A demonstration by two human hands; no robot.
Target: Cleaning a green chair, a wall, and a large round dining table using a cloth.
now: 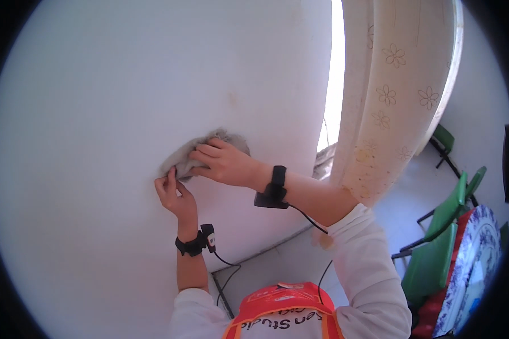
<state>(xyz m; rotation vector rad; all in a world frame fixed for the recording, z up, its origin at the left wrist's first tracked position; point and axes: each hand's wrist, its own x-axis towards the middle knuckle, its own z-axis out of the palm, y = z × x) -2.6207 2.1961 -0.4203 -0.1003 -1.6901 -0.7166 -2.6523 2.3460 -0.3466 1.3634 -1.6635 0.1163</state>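
A crumpled grey cloth [182, 158] lies against the white wall [96, 113] in front of me. My right hand [223, 164] presses on the cloth with bent fingers, its palm side toward the wall. Lower and to the left, my left hand [175, 195] pinches the cloth's lower left edge between thumb and fingers. Part of the cloth is hidden behind my right hand. A faint brownish mark [232, 99] shows on the wall above the cloth.
A cream curtain with flower outlines [395, 56] hangs at the right beside a bright gap. Green chairs [435, 254] and a round table with a blue-and-white patterned top [475, 265] stand at the far right. Cables run from the black bands on both wrists.
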